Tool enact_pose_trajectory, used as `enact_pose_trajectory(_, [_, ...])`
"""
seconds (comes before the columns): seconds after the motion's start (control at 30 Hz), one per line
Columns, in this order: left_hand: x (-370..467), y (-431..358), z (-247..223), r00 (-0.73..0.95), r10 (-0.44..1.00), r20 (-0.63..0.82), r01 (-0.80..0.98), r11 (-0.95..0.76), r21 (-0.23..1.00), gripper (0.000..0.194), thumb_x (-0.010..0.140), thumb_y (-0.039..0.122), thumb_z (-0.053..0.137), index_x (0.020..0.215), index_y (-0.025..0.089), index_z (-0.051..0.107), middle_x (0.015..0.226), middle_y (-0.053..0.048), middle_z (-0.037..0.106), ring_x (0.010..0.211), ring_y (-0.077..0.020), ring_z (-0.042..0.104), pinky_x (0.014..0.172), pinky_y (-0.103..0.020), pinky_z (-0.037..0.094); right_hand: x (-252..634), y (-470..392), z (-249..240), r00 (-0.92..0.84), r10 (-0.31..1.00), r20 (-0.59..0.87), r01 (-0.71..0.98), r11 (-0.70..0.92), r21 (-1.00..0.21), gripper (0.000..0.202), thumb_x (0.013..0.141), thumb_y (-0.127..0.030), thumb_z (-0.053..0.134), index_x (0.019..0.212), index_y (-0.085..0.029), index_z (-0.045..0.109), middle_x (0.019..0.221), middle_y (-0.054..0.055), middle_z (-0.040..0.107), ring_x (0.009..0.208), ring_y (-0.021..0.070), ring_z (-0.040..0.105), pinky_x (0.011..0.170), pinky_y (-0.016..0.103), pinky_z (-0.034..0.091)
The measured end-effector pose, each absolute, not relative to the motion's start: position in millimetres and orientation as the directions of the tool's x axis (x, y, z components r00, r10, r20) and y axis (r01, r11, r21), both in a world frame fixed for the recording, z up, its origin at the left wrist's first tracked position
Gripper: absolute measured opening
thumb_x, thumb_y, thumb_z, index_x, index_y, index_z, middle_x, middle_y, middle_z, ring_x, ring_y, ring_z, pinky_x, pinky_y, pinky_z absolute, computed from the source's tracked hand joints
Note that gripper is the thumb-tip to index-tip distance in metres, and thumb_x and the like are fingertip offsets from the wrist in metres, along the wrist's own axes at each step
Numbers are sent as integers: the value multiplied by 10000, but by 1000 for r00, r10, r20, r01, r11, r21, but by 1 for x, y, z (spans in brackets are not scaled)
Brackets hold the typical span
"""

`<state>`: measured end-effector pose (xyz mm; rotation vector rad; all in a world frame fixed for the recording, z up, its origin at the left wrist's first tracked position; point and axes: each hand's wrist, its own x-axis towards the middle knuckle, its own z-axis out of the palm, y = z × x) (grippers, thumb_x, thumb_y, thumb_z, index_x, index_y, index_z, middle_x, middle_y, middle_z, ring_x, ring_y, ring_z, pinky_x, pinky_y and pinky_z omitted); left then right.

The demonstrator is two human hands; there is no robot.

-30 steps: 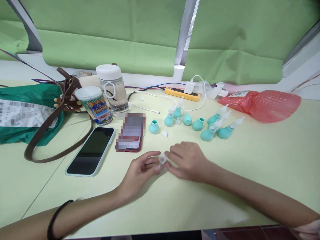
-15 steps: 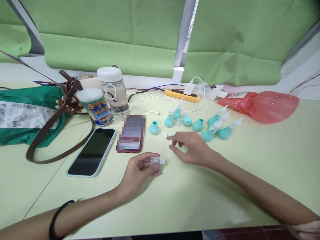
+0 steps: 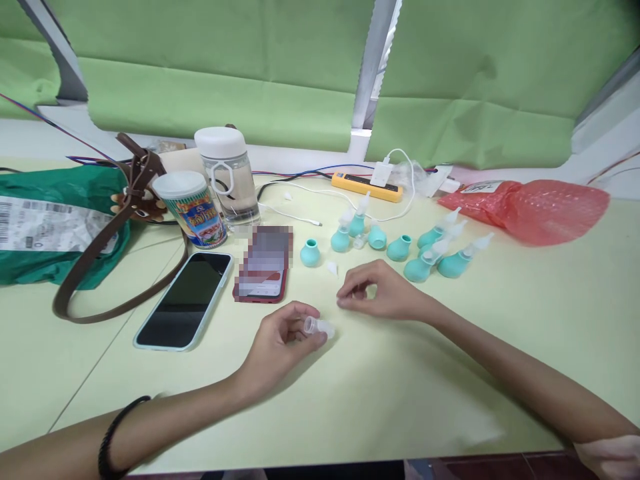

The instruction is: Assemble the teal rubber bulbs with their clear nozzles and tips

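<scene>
Between thumb and fingers, my left hand (image 3: 283, 340) holds a small clear plastic piece (image 3: 319, 327) above the table. My right hand (image 3: 383, 290) is just to its right, thumb and index fingertips brought together; anything between them is too small to make out. A small white tip (image 3: 333, 268) lies on the table beyond my right fingertips. Behind it stands an open teal bulb (image 3: 311, 253). More teal bulbs are grouped to the right, some with clear nozzles, such as one bulb (image 3: 454, 263), and some without, such as another (image 3: 399, 248).
Two phones (image 3: 185, 303) (image 3: 265, 267) lie left of centre. Behind them are a noodle cup (image 3: 197, 213), a water bottle (image 3: 230, 180), a brown strap (image 3: 90, 267) and a green bag (image 3: 60, 227). A yellow power strip (image 3: 367, 187) and red plastic bag (image 3: 540, 207) are at the back.
My right hand has drawn back from the white tip, and its thumb and index finger have closed together. The clear piece has turned in my left hand. The white tip now lies differently.
</scene>
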<state>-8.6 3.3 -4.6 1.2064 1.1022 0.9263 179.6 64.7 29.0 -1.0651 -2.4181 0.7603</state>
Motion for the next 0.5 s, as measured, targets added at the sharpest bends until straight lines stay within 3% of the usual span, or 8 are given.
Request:
enact_pose_trajectory(0.07, [-8,4,-5,232,962,-146,16,146,989,200,604,211,686,765,147,585,671,-7,602,631,-130,561,600,-235,437,174,52,33,-679,718,154,404,540,-738,140,717,-239,559,749,-130,641,661,24,606,533,73,505,512,193,432])
enact_pose_trajectory(0.13, [-8,4,-6,237,960,-149,-14,156,988,209,585,208,701,759,140,607,682,-17,619,627,-133,568,597,-239,449,168,44,34,-685,702,195,350,551,-757,136,719,-225,562,767,-129,645,643,23,599,532,72,512,519,194,438])
enact_pose_trajectory(0.3, [-9,4,-6,235,957,-168,-84,192,978,196,562,186,716,728,137,624,618,-3,631,547,-114,563,546,-230,464,163,36,33,-688,650,323,363,693,-623,122,713,-157,557,784,-136,654,615,28,604,531,81,515,510,197,412])
enact_pose_trajectory(0.5, [-10,3,-5,236,958,-164,-78,187,979,184,564,188,716,717,138,627,592,-4,639,506,-118,567,523,-241,473,165,33,35,-729,576,370,390,794,-467,129,733,-151,525,790,-137,640,620,34,601,555,96,523,506,201,399])
